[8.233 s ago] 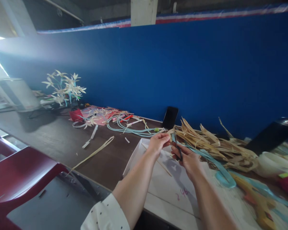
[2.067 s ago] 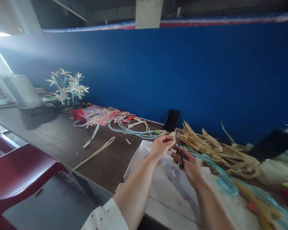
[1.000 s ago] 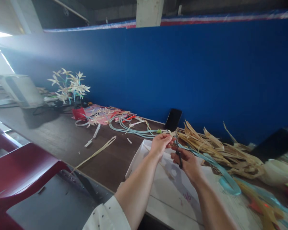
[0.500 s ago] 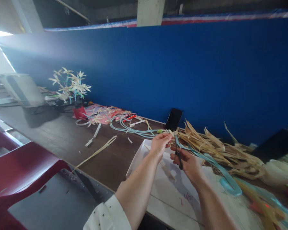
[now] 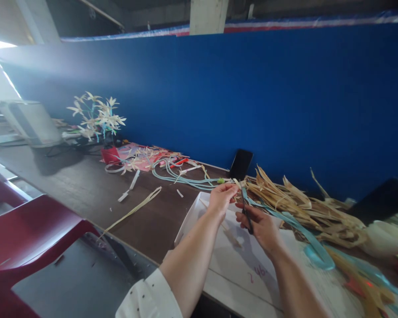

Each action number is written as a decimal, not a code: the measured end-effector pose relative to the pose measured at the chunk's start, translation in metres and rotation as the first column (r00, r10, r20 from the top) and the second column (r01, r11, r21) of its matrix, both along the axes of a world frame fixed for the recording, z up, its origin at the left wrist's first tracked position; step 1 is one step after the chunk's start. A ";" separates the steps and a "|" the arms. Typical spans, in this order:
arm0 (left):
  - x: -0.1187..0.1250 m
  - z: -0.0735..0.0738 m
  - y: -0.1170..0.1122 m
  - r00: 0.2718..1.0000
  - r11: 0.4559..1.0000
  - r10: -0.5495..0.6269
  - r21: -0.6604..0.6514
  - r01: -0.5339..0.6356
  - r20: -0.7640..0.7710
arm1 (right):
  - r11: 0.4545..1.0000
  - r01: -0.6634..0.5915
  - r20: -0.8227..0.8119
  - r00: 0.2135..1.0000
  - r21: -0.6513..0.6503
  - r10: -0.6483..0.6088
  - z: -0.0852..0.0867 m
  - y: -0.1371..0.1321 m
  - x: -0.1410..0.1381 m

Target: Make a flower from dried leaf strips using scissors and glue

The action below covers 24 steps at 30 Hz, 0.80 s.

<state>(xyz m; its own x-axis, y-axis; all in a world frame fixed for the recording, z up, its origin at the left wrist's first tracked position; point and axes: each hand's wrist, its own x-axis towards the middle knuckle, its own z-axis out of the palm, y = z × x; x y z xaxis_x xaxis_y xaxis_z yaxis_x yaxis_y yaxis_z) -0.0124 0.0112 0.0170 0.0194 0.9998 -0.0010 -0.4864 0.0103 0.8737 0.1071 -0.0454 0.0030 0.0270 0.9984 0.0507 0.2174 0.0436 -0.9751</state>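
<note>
My right hand (image 5: 260,227) is closed around the dark handles of a pair of scissors (image 5: 246,212), blades pointing up and away. My left hand (image 5: 223,198) pinches a small pale strip (image 5: 238,183), which looks like corn husk, right beside the blades. Whether the blades touch the strip I cannot tell. Both hands are above a white box lid (image 5: 232,274) with pinkish handwriting. Just beyond them lies a heap of dry corn husks (image 5: 295,205), with a flat light-blue ribbon (image 5: 301,232) along its near side.
A black phone (image 5: 241,163) leans against the blue partition (image 5: 285,97). Leftward lie light-blue cords (image 5: 166,176), a folded pale husk strip (image 5: 139,206) and white scraps (image 5: 128,187). Husk flowers (image 5: 101,117) stand in a red pot (image 5: 110,155). A red chair (image 5: 36,234) is at the table's near side.
Almost nothing differs. The scissors and the fingers of both hands have shifted very slightly; both hands keep their hold.
</note>
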 end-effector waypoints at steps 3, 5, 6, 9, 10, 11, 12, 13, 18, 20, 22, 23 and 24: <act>0.000 0.001 -0.001 1.000 1.000 -0.003 -0.008 0.003 0.001 | 1.000 -0.003 0.000 1.000 0.009 0.003 0.000 0.000 0.000; 0.000 0.001 -0.001 1.000 1.000 -0.006 -0.009 0.006 0.006 | 1.000 -0.006 -0.007 1.000 0.016 0.006 0.000 -0.001 0.000; 0.000 0.001 -0.001 1.000 1.000 -0.008 -0.010 0.008 0.008 | 1.000 -0.008 -0.011 1.000 0.018 0.008 0.000 -0.001 0.000; 0.000 0.001 -0.001 1.000 1.000 -0.010 -0.013 0.010 0.011 | 1.000 -0.015 -0.014 1.000 0.011 0.015 -0.001 -0.001 0.001; 0.000 0.001 -0.001 1.000 1.000 -0.010 -0.017 0.010 0.012 | 1.000 -0.019 -0.013 1.000 0.010 0.019 -0.002 0.000 0.002; 0.000 0.001 -0.001 1.000 1.000 -0.010 -0.021 0.010 0.012 | 1.000 -0.022 -0.009 1.000 0.011 0.022 -0.003 0.000 0.003; 0.000 0.002 -0.001 1.000 1.000 -0.009 -0.024 0.010 0.014 | 1.000 -0.024 -0.004 1.000 0.014 0.024 -0.004 0.000 0.003; 0.000 0.002 -0.001 1.000 1.000 -0.009 -0.027 0.010 0.015 | 1.000 -0.023 0.005 1.000 0.018 0.023 -0.005 0.001 0.004; 0.000 0.002 -0.001 1.000 1.000 -0.013 -0.022 0.013 0.007 | 0.999 -0.019 0.031 0.999 0.037 0.018 -0.006 0.001 0.005; 0.000 0.002 -0.001 1.000 1.000 -0.010 -0.023 0.010 0.004 | 0.999 -0.018 0.022 1.000 0.039 0.017 -0.006 0.000 0.004; -0.001 0.002 -0.001 1.000 1.000 -0.010 -0.025 0.010 0.003 | 0.999 -0.024 0.024 0.999 0.037 0.023 -0.006 0.001 0.005; -0.001 0.002 -0.001 1.000 1.000 -0.011 -0.024 0.012 0.003 | 0.999 -0.024 0.028 0.999 0.034 0.023 -0.006 0.001 0.005; -0.001 0.002 -0.001 1.000 1.000 -0.014 -0.021 0.014 0.000 | 0.999 -0.021 0.035 0.999 0.031 0.020 -0.006 0.001 0.005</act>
<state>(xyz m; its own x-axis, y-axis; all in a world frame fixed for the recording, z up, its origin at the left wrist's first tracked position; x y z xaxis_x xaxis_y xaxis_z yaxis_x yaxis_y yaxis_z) -0.0134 0.0102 0.0188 0.0337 0.9992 -0.0224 -0.4862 0.0360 0.8731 0.1124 -0.0441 -0.0035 0.0044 0.9965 0.0829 0.2496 0.0792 -0.9651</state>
